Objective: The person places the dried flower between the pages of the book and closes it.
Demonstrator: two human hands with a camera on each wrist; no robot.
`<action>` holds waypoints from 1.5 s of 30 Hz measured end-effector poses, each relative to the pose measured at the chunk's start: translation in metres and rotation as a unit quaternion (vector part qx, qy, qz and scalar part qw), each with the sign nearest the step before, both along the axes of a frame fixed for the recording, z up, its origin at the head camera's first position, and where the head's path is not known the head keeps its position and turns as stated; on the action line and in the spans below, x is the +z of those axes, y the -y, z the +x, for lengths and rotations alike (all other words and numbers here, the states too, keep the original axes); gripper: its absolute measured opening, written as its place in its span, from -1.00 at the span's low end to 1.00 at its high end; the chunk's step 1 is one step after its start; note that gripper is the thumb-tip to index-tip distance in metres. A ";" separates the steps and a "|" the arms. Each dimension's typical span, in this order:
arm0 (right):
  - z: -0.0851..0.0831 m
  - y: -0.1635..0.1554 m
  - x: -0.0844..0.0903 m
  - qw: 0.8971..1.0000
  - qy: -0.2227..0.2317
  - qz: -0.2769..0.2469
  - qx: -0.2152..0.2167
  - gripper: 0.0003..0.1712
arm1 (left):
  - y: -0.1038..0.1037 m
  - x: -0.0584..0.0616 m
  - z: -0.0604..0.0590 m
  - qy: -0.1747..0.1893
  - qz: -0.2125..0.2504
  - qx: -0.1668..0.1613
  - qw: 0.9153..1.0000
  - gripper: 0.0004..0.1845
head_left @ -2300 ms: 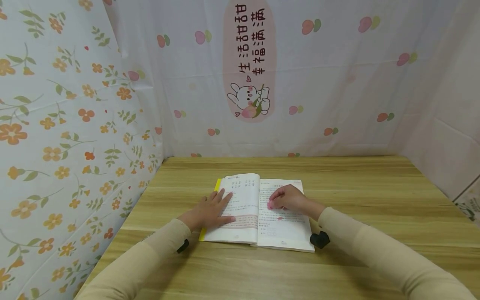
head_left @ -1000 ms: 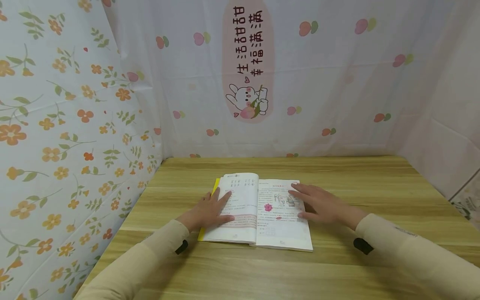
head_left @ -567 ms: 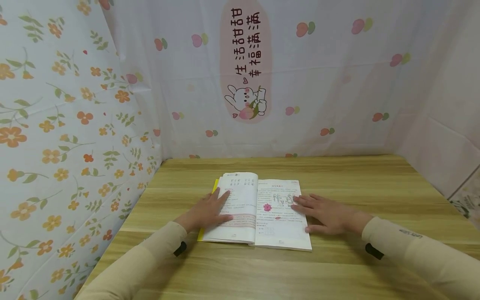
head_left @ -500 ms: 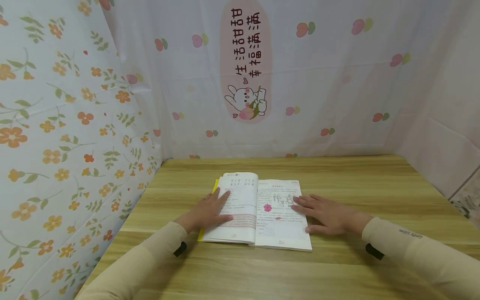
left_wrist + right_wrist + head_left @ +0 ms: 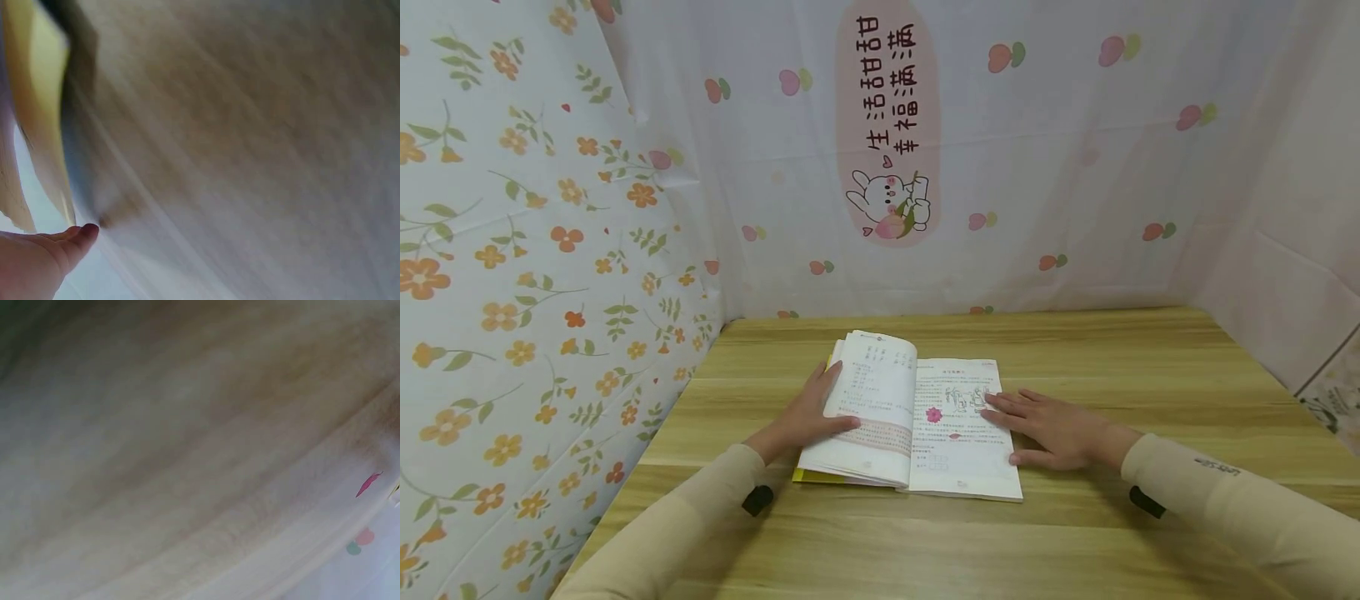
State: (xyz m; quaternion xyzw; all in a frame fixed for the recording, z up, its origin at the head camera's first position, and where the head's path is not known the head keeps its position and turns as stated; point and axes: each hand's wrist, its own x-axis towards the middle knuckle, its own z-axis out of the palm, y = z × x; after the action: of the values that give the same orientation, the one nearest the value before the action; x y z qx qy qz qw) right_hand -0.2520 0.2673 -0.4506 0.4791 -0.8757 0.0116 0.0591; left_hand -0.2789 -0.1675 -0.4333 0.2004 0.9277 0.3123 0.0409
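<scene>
An open book (image 5: 958, 458) lies in the middle of the wooden table (image 5: 1112, 358). My left hand (image 5: 801, 423) pinches its left pages (image 5: 880, 392) at their outer edge, thumb on top and fingers beneath, and they stand lifted off the yellow cover (image 5: 808, 476). My right hand (image 5: 1052, 429) rests flat, fingers straight, on the outer edge of the right page. A small pink flower (image 5: 934, 414) lies on that page near the spine, with a loose petal (image 5: 953, 436) just below it. The left wrist view is blurred; it shows a fingertip (image 5: 81, 234) beside the yellow cover (image 5: 44, 56).
Printed cloth walls close the table in: flowers on the left (image 5: 535, 250), a rabbit panel at the back (image 5: 891, 200), plain pink on the right (image 5: 1292, 275). The right wrist view shows only blurred wood (image 5: 187, 425).
My right hand let go of the pink flower and moved right to lie flat on the page edge. My left hand slid under the left pages and has just lifted them.
</scene>
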 end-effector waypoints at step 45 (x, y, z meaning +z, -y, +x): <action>0.003 0.003 0.005 1.000 0.019 0.011 -0.018 -0.18 | -0.106 0.120 0.015 -0.086 -0.061 -0.201 0.974 -0.76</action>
State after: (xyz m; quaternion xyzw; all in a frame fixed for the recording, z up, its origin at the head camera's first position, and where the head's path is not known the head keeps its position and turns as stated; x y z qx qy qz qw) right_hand -0.2491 0.2646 -0.4452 0.4638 -0.8851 0.0102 0.0375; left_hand -0.2635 -0.0614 -0.3130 0.4058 0.8858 0.2225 0.0352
